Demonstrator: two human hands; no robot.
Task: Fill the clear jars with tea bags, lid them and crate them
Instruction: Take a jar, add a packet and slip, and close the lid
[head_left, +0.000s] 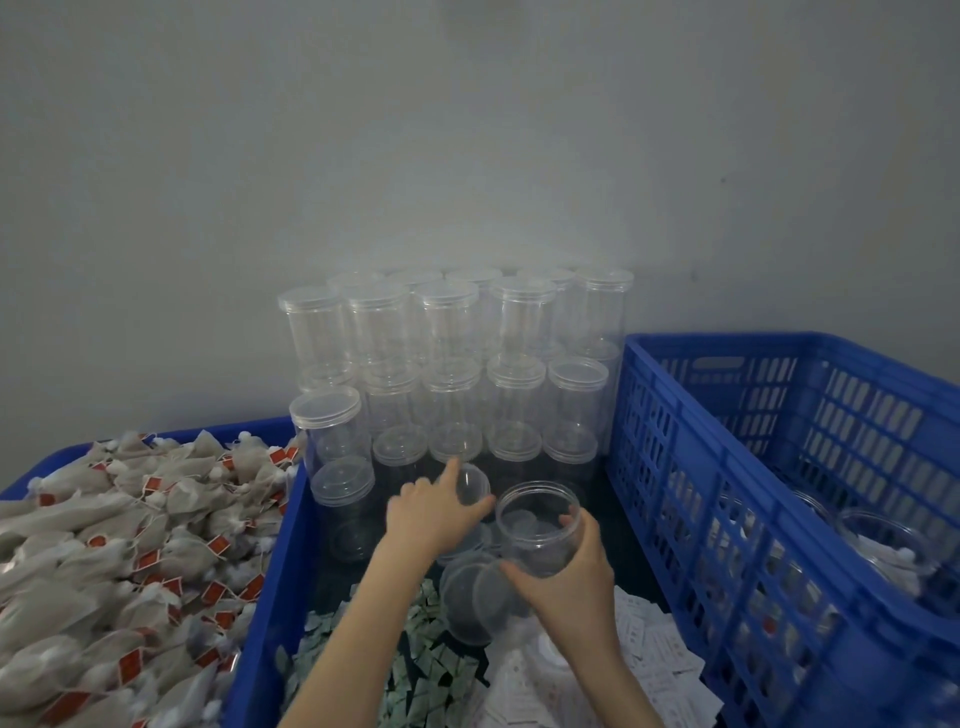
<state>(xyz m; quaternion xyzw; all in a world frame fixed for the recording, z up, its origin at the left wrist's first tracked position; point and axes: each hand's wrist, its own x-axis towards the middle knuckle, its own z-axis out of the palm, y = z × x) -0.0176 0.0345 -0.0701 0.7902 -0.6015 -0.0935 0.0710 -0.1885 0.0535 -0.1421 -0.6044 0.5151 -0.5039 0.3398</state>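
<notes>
Jars are the business at this moment, and one open jar (537, 527) sits in the right hand (563, 571), low in the middle bin (260, 587). Nearest the camera, both forearms reach forward over heaps of small green sachets (421, 670) and white packets (654, 660) lying in the bin's near end, probably kept there as inserts within easy reach. The right hand wraps the jar from below and behind, thumb on the near wall and fingers curled round the far side, mouth up and slightly tilted; that grip looks meant to steady it for filling. It appears empty, with no lid. Just beside it, the left hand (434, 512) reaches forward, fingers spread and partly curled round a clear lid (472, 486); whether it truly grips or only touches the lid is hard to tell. A loose lid (470, 603) lies below the jar, near the right wrist. To the left, tea bags (104, 545) with red tags fill a neighbouring bin. To the right, a blue crate (727, 441) already holds some filled jars. Farthest off, lidded empty jars (447, 364) are stacked in tiers against the wall.
</notes>
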